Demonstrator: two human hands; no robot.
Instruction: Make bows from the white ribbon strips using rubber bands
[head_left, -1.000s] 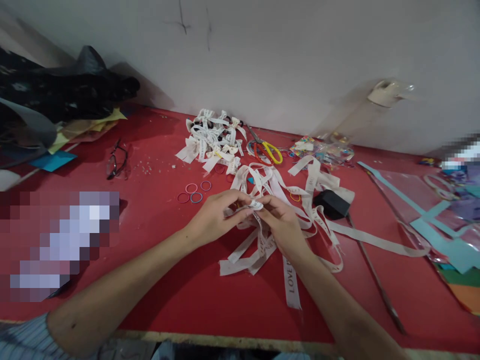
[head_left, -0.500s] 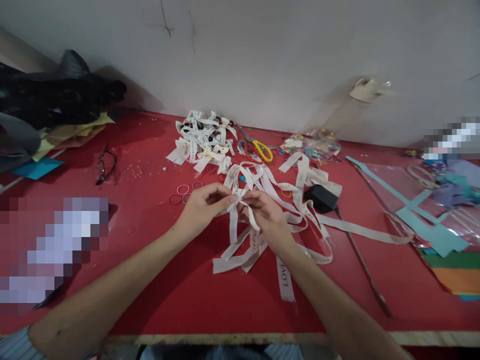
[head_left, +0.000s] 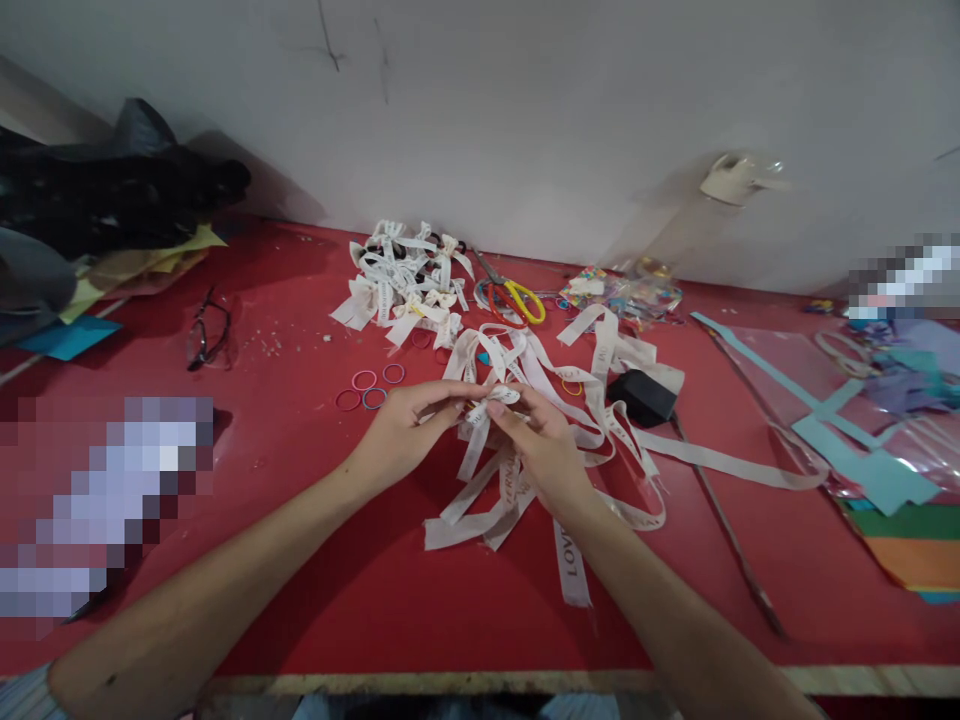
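Over the middle of the red table, both my hands pinch one white printed ribbon [head_left: 471, 462], which is looped and gathered between my fingertips. My left hand [head_left: 405, 425] grips it from the left side, fingers closed. From the right, my right hand [head_left: 541, 440] presses its thumb onto a ribbon loop. Fingers partly hide the gathered part, so I cannot tell whether it is knotted. More loose ribbon strips [head_left: 491, 522] lie below and to the right of my hands, some lettered. Several small elastic bands [head_left: 364, 380] lie just left of my left hand.
Behind my hands sits a pile of white ribbon bows [head_left: 405, 275], with red-and-yellow scissors [head_left: 517, 303] beside it. A black block [head_left: 643, 397] and a thin rod [head_left: 727, 530] lie right. Eyeglasses [head_left: 206, 330] and a black bag [head_left: 112, 195] are left. Coloured sheets [head_left: 911, 540] lie far right.
My right thumb has come over onto the ribbon, and the loop that hung below my right fingers is now drawn up between both hands. The things on the table have stayed put.
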